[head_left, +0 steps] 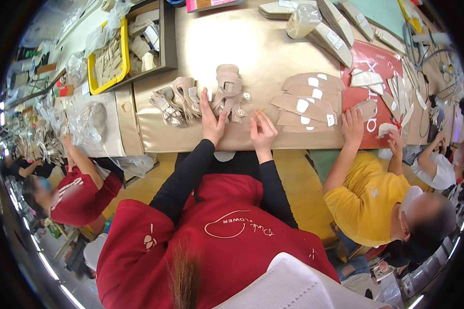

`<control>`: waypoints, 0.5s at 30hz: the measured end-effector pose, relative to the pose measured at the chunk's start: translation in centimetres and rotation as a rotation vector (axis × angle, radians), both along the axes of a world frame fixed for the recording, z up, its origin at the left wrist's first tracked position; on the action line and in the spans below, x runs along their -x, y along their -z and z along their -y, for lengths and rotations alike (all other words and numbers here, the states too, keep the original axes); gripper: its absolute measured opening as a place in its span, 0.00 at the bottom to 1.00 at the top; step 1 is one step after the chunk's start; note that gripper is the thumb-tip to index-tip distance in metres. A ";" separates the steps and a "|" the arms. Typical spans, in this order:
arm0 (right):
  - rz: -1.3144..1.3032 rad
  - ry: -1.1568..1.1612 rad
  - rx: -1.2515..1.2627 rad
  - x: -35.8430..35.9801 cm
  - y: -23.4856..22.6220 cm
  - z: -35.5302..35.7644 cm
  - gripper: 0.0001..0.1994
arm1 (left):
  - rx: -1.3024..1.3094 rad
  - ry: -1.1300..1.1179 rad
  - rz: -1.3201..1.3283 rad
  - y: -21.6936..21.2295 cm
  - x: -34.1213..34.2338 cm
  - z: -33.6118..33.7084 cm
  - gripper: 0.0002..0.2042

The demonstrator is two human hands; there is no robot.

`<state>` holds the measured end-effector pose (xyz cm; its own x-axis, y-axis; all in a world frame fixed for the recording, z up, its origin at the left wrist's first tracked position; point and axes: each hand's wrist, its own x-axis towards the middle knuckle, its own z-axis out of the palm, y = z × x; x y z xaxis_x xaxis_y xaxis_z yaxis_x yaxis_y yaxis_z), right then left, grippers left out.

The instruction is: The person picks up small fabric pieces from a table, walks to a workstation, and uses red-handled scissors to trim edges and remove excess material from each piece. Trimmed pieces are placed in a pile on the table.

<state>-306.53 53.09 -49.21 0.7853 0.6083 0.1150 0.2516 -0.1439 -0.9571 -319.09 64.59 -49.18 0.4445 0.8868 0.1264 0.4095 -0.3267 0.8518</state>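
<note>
My left hand is upright with its fingers stretched out, its side against a stack of beige cut pieces with cut-out openings. Small pieces with metal-looking dots stick out below that stack. To the right, my right hand has its fingers drawn together in a pinch. Something thin and yellowish shows at its fingertips, too small to name. Left of my left hand lie a similar beige bundle and a further bundle of strap-like pieces.
Overlapping beige panels with white labels lie to the right. A co-worker in yellow handles pieces by a red sheet. At the left stand a dark tray and yellow basket; another person in red works beyond.
</note>
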 end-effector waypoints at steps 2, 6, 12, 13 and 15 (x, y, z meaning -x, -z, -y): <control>-0.038 0.022 -0.052 0.0 0.4 0.1 0.06 | -0.007 -0.031 0.090 0.0 0.0 0.0 0.38; -0.156 0.039 -0.186 -0.2 1.3 0.4 0.06 | -0.015 -0.164 0.300 0.1 -0.3 0.1 0.34; -0.089 0.022 -0.370 -0.7 1.7 0.7 0.11 | 0.010 -0.221 0.534 1.3 0.9 0.7 0.21; 0.048 0.034 -0.236 -0.8 1.8 0.6 0.11 | -0.034 -0.197 0.520 1.4 1.2 0.7 0.18; 0.377 -0.014 -0.064 -1.1 1.7 0.5 0.12 | -0.136 -0.145 0.490 1.5 1.9 0.8 0.12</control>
